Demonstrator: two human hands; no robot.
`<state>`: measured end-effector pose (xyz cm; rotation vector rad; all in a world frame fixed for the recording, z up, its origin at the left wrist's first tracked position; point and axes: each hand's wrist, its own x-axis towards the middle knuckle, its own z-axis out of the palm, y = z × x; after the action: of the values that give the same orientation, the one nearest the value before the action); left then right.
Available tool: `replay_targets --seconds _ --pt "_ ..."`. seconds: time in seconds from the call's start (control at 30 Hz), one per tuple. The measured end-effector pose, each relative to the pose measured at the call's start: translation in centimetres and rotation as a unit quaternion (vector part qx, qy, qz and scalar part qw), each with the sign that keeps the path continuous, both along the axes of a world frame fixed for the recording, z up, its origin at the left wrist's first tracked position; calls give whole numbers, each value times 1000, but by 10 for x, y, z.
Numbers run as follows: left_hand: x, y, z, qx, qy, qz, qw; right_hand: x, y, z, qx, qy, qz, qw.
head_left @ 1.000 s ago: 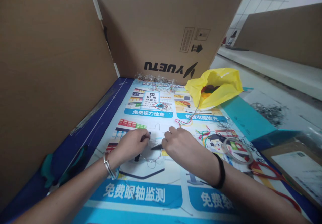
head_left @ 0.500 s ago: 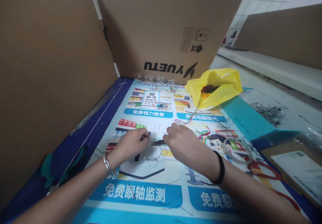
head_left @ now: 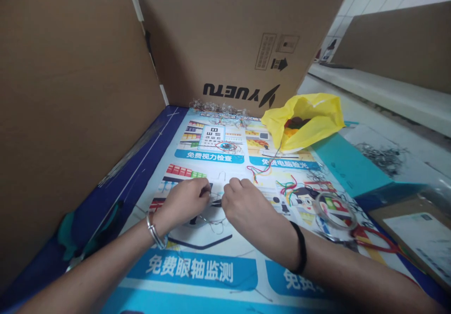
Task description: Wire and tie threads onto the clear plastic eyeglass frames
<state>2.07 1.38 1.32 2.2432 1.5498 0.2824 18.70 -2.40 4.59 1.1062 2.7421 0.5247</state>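
Observation:
My left hand (head_left: 186,201), with a silver bracelet on its wrist, is closed in a pinch over the printed sheet (head_left: 200,271). A thin wire (head_left: 214,222) forms a loose loop just below its fingertips, and the left fingers seem to grip its end. Close by on the right, my right hand (head_left: 248,208) has its fingers curled shut, knuckles up, a black band round the wrist. A small dark pointed tip (head_left: 216,203) shows between the hands; what the right fingers hold is hidden behind them.
A yellow bag (head_left: 310,121) lies open at the back right. Coloured threads (head_left: 287,187), a tape roll (head_left: 334,210) and red-handled scissors (head_left: 380,239) lie right. Teal-handled scissors (head_left: 66,239) lie left. Wire bits (head_left: 218,108) line the cardboard wall (head_left: 225,32); a wire pile (head_left: 382,156) lies right.
My right hand has moved slightly left and down, closer to the left hand, covering more of the dark tip. The left hand stays nearly in place. The view has shifted a little.

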Motion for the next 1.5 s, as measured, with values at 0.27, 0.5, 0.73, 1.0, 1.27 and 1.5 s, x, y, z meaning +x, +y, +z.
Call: replay_targets --seconds 0.27,0.5,0.73,1.0,1.27,1.5 --pt "1 -3 -2 45 43 -5 998 3 -12 -5 42 -9 -21 999" --pt "0 -3 -3 60 55 0 997 10 -17 -8 60 22 -52 997" --pt "1 -5 0 72 79 0 994 22 -11 -7 19 73 -74 994" --pt "-1 -4 4 55 80 -17 995 32 0 0 -38 110 -95 989" --pt "-2 -3 2 41 46 -19 998 44 20 -14 -25 138 -118 983" --pt "-8 0 5 6 4 -51 999 44 20 -13 -17 145 -99 984"
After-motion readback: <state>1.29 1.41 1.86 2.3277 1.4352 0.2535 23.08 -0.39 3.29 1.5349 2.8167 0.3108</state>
